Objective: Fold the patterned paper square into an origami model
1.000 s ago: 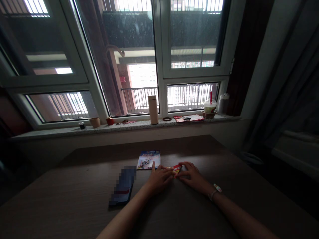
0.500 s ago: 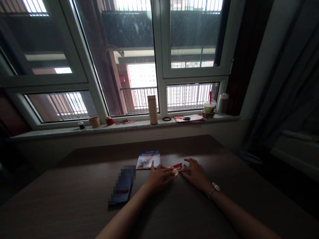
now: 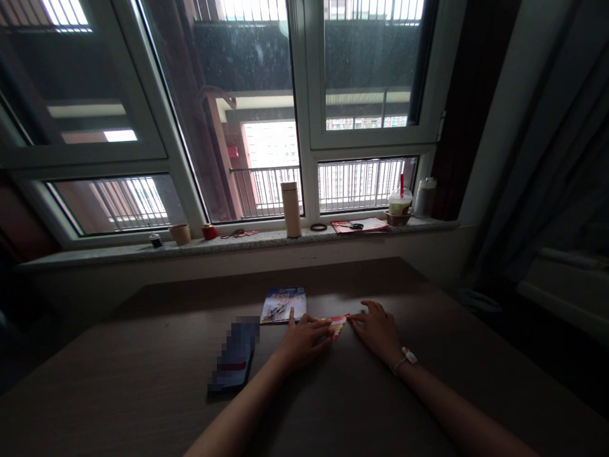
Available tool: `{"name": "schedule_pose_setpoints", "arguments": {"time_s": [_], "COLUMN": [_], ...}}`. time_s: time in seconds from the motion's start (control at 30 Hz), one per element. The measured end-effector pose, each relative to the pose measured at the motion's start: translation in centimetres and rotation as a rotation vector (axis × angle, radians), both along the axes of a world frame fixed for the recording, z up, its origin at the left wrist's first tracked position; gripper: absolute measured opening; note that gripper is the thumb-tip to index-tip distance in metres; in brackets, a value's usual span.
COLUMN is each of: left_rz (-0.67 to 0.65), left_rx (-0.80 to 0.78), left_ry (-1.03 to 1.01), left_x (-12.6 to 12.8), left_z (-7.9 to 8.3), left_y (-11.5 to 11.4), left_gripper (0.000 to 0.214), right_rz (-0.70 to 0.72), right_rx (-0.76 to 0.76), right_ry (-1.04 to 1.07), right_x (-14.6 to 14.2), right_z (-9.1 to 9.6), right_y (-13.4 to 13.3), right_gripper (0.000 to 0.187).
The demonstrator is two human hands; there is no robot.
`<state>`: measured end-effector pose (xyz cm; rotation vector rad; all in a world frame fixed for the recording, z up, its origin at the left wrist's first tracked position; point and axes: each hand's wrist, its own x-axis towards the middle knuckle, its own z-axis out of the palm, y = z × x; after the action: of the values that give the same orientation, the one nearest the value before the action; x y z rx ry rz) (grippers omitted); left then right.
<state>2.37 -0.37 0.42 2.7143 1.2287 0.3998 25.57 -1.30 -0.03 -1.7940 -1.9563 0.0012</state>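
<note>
A small red folded paper [image 3: 338, 324] lies on the dark wooden table [image 3: 143, 355] between my hands. My left hand [image 3: 303, 339] rests on its left part, fingers curled and pressing it down, the index finger stretched forward. My right hand [image 3: 377, 330] lies flat on the table at the paper's right end, fingers spread, the fingertips touching the paper's corner. A bracelet is on my right wrist.
A blue printed booklet [image 3: 284, 304] lies just beyond my left hand. A dark phone-like object [image 3: 235, 357] lies left of my left arm. The windowsill [image 3: 266, 240] holds a tall flask [image 3: 291, 209], small cups, scissors on red papers and a drink cup [image 3: 400, 204].
My right hand has slid to the right and flattened along the paper's right end. My left hand has stayed on the paper.
</note>
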Motion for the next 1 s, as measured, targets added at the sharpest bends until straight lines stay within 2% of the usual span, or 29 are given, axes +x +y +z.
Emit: {"name": "schedule_pose_setpoints", "arguments": {"time_s": [0.37, 0.7, 1.0], "left_rz": [0.001, -0.006, -0.009], "left_rx": [-0.034, -0.032, -0.026], "left_ry": [-0.001, -0.005, 0.002], "left_x": [0.1, 0.0, -0.2], "left_z": [0.5, 0.3, 0.2], "left_y": [-0.3, -0.2, -0.1], "left_gripper": [0.033, 0.031, 0.030], "right_rz": [-0.042, -0.060, 0.120], "right_rx": [0.029, 0.039, 0.068], "right_ry": [-0.023, -0.029, 0.051], "right_x": [0.1, 0.1, 0.5], "right_z": [-0.2, -0.5, -1.0], "right_y": [0.4, 0.5, 1.4], "right_gripper": [0.025, 0.027, 0.028]}}
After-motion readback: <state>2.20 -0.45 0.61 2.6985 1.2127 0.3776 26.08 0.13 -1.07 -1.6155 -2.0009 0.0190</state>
